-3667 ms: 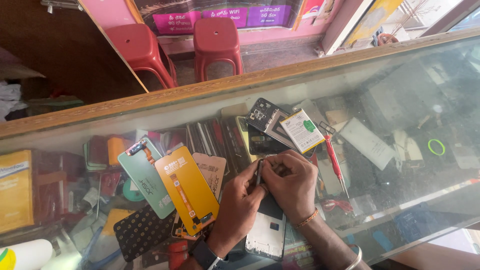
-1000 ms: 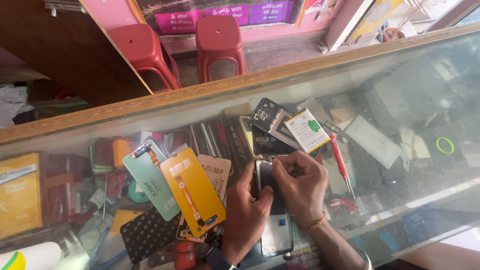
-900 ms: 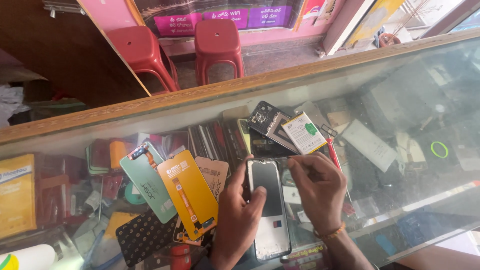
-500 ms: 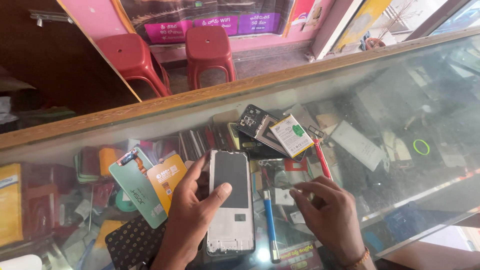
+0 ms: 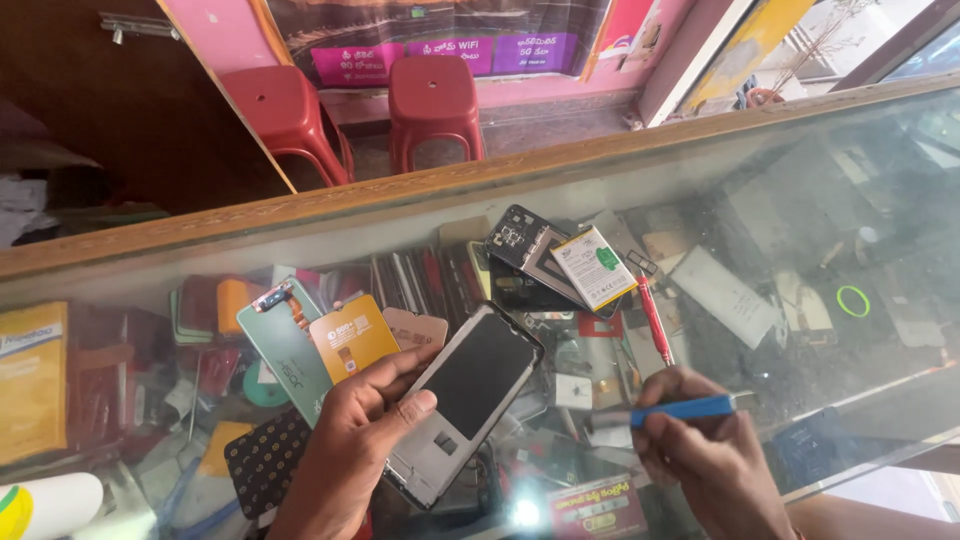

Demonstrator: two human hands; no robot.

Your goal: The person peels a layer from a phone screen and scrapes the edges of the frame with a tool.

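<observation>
Hands apart now: left hand [image 5: 365,440] tilts phone frame [image 5: 465,400], right hand [image 5: 705,460] lifted blue screwdriver [image 5: 680,409].

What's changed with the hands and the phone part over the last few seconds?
Both hands worked together on the phone frame before. Now the left hand alone holds it, lifted and tilted, and the right hand has moved off right and taken up a blue screwdriver. The battery and red screwdriver stayed on the glass counter.
</observation>
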